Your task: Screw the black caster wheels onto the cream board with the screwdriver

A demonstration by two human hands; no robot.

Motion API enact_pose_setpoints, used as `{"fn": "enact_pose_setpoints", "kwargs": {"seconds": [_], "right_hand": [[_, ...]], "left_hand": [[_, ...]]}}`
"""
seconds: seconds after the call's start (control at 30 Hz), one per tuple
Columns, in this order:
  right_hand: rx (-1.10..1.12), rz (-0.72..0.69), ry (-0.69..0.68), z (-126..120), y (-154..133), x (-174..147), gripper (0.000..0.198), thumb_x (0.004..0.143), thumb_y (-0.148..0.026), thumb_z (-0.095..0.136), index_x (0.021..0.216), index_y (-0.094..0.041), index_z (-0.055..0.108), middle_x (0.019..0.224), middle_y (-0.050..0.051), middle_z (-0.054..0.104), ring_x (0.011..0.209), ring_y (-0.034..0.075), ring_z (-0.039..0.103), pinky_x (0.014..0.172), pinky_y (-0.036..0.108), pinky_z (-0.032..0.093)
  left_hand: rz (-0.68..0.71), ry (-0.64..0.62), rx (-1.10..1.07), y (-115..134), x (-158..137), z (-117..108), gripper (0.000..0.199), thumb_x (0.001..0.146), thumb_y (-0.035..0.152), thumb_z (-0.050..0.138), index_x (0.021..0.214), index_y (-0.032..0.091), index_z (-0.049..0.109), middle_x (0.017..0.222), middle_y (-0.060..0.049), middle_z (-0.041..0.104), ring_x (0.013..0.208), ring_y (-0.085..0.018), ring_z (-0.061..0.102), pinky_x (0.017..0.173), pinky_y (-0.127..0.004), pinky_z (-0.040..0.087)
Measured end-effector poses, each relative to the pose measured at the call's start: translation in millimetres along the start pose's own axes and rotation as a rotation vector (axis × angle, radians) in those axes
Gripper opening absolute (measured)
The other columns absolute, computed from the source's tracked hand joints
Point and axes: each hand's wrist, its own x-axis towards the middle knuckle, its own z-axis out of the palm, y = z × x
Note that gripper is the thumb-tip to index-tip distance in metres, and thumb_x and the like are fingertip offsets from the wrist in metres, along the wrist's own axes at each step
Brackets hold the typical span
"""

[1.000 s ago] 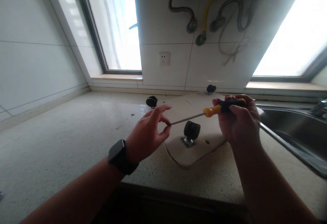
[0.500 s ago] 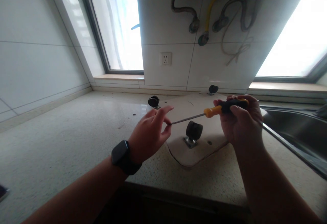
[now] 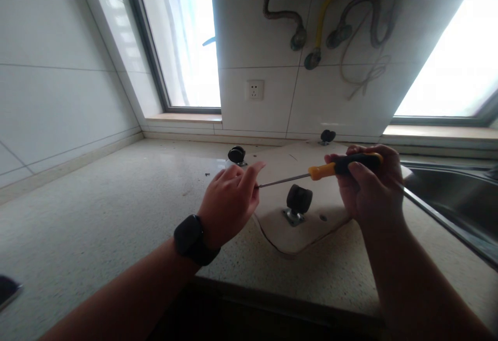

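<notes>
My right hand (image 3: 373,185) is wrapped round the black and yellow handle of a screwdriver (image 3: 322,171). Its shaft points left, almost level, above a pale board (image 3: 288,240). At the tip, the thumb and forefinger of my left hand (image 3: 229,196) are pinched together; whatever small thing they hold there is hidden. Below the shaft, a black caster wheel (image 3: 299,199) stands up from the board on a square metal plate. Another black caster (image 3: 236,154) sits behind my left hand, and a third caster (image 3: 327,136) is at the board's far side.
Small dark screws (image 3: 207,174) lie on the speckled countertop (image 3: 116,216). A steel sink (image 3: 459,190) is set in at the right. A dark flat object (image 3: 8,290) lies at the left edge. The tiled wall behind carries a socket (image 3: 255,89) and hoses.
The fingertips of my left hand have closed in further round the screwdriver's tip. My right hand keeps its hold with little movement. The whole view has shifted slightly.
</notes>
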Motion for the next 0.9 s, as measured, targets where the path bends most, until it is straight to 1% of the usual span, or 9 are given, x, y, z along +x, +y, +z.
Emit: {"fn": "enact_pose_setpoints", "kwargs": {"seconds": [0.17,0.33,0.47,0.53,0.67,0.73,0.8,0.83,0.9], "right_hand": [[-0.023,0.002,-0.009,-0.9,0.3,-0.5,0.035,0.073,-0.010,0.080,0.097,-0.032,0.067,0.099,-0.003,0.064,0.098,0.016,0.067,0.090,0.041,0.066],[-0.043,0.006,-0.040,0.3,-2.7,-2.1,0.037,0.071,-0.012,0.080,0.098,-0.032,0.066,0.099,-0.002,0.064,0.094,0.018,0.068,0.091,0.049,0.065],[-0.042,-0.004,-0.044,2.8,-4.2,-2.4,0.036,0.070,-0.013,0.082,0.096,-0.032,0.067,0.098,-0.002,0.064,0.094,0.019,0.068,0.094,0.051,0.064],[-0.053,-0.038,-0.057,3.4,-4.1,-1.7,0.037,0.070,-0.014,0.084,0.097,-0.032,0.069,0.097,-0.002,0.064,0.091,0.019,0.069,0.093,0.050,0.064],[-0.101,-0.144,-0.126,-0.1,-2.6,0.3,0.040,0.070,-0.010,0.084,0.102,-0.032,0.073,0.098,-0.002,0.068,0.092,0.019,0.072,0.095,0.045,0.064],[-0.115,-0.163,-0.166,-3.1,-2.1,0.9,0.043,0.072,-0.011,0.083,0.109,-0.032,0.074,0.100,-0.001,0.072,0.096,0.021,0.074,0.099,0.048,0.063],[-0.120,-0.166,-0.219,-5.2,-2.6,1.0,0.048,0.075,-0.015,0.083,0.118,-0.033,0.073,0.104,-0.001,0.075,0.100,0.023,0.074,0.101,0.051,0.062],[-0.120,-0.166,-0.247,-5.7,-3.2,0.9,0.050,0.076,-0.017,0.083,0.121,-0.034,0.072,0.106,0.000,0.076,0.101,0.024,0.074,0.100,0.052,0.063],[-0.119,-0.168,-0.289,-5.3,-4.9,0.3,0.050,0.078,-0.019,0.082,0.123,-0.036,0.070,0.108,0.000,0.076,0.103,0.023,0.073,0.094,0.050,0.066]], "left_hand": [[-0.010,0.006,0.022,-1.2,0.7,0.2,0.058,0.088,0.008,0.068,0.140,0.018,0.046,0.094,-0.007,0.073,0.091,-0.027,0.065,0.082,-0.044,0.055],[-0.038,0.006,-0.010,-1.9,0.5,-0.2,0.060,0.087,0.008,0.070,0.140,0.020,0.045,0.095,-0.006,0.073,0.093,-0.026,0.065,0.084,-0.044,0.055],[0.000,0.012,0.011,-2.1,0.9,0.3,0.058,0.088,0.008,0.069,0.140,0.018,0.046,0.094,-0.007,0.074,0.091,-0.026,0.064,0.082,-0.043,0.054],[0.026,0.020,0.036,-1.9,1.0,0.4,0.057,0.089,0.008,0.069,0.140,0.018,0.046,0.094,-0.006,0.074,0.090,-0.025,0.064,0.081,-0.042,0.054],[0.045,0.034,0.086,-1.2,0.4,0.2,0.057,0.088,0.008,0.070,0.139,0.019,0.047,0.094,-0.005,0.073,0.087,-0.024,0.064,0.078,-0.040,0.055],[0.046,0.040,0.091,-1.1,0.1,0.3,0.057,0.088,0.008,0.070,0.139,0.018,0.047,0.093,-0.004,0.073,0.087,-0.024,0.064,0.078,-0.040,0.055],[0.049,0.042,0.087,-1.4,0.0,0.8,0.058,0.087,0.007,0.070,0.139,0.018,0.048,0.091,-0.004,0.072,0.086,-0.024,0.064,0.078,-0.040,0.055],[0.051,0.043,0.087,-1.6,-0.2,1.1,0.057,0.087,0.007,0.070,0.139,0.018,0.048,0.091,-0.004,0.072,0.086,-0.024,0.064,0.078,-0.040,0.055],[0.056,0.045,0.088,-2.3,-0.6,1.9,0.057,0.087,0.007,0.070,0.139,0.018,0.048,0.092,-0.005,0.072,0.087,-0.024,0.064,0.078,-0.040,0.055]]}}
